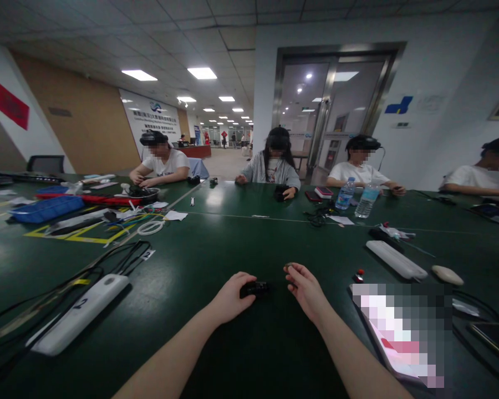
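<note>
At the near middle of the green bench (216, 244), my left hand (234, 297) curls around one end of a small black object (259, 288), which lies low in front of me, its right end showing past my thumb and fingers. Just to the right and apart from it, my right hand (303, 288) is raised a little, its thumb and forefinger pinched on a tiny dark piece (289, 266); it is too small for me to tell what it is. To my left lies a white power strip (83, 313) marked "2", with dark cables (97, 271) beside it. To my right I have a flat device (393, 335) with a blurred-out screen, a small red-topped item (359, 275) by its far corner, and another white strip (396, 259) beyond. Farther across stand two water bottles (366, 200).
</note>
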Tool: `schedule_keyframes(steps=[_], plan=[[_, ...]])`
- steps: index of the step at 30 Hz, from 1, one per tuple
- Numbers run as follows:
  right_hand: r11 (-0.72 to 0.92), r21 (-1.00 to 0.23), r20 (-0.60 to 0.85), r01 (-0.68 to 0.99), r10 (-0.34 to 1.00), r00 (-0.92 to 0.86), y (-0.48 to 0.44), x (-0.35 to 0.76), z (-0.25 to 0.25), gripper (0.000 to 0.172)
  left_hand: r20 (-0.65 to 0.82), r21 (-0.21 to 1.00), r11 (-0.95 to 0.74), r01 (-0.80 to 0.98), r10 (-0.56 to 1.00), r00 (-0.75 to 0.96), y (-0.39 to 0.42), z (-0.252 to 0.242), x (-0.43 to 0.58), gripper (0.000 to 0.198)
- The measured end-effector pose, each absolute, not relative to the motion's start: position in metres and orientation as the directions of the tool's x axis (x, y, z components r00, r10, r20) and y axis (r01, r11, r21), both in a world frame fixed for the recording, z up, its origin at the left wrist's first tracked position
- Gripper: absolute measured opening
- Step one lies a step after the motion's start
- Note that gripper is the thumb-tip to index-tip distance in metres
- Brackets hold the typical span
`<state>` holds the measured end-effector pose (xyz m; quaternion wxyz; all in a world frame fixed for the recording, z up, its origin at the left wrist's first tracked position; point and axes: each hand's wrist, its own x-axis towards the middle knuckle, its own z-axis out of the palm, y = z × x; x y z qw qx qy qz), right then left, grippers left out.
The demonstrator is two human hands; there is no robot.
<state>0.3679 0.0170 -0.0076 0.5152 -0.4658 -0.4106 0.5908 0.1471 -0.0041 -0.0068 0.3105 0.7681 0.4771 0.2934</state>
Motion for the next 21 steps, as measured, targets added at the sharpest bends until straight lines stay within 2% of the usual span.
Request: schedule_keyframes(steps=[8, 14, 21], plan=[[-0.149, -0.944, -0.153, -0.293, 0.988, -0.009, 0.017, 0.361, -0.006, 0.026, 0.176, 0.735, -0.381, 0.560, 0.906, 0.385, -0.007, 0.000, 0.150, 0.034], [-0.148, -0.948, -0.140, -0.283, 0.989, -0.047, 0.015, 0.361, -0.004, 0.024, 0.158, 0.787, -0.351, 0.507, 0.909, 0.385, -0.008, -0.003, 0.150, 0.044], [-0.137, -0.966, -0.116, -0.219, 0.988, -0.103, 0.011, 0.354, -0.005, 0.030, 0.196, 0.754, -0.419, 0.506, 0.878, 0.437, -0.011, 0.002, 0.150, 0.026]])
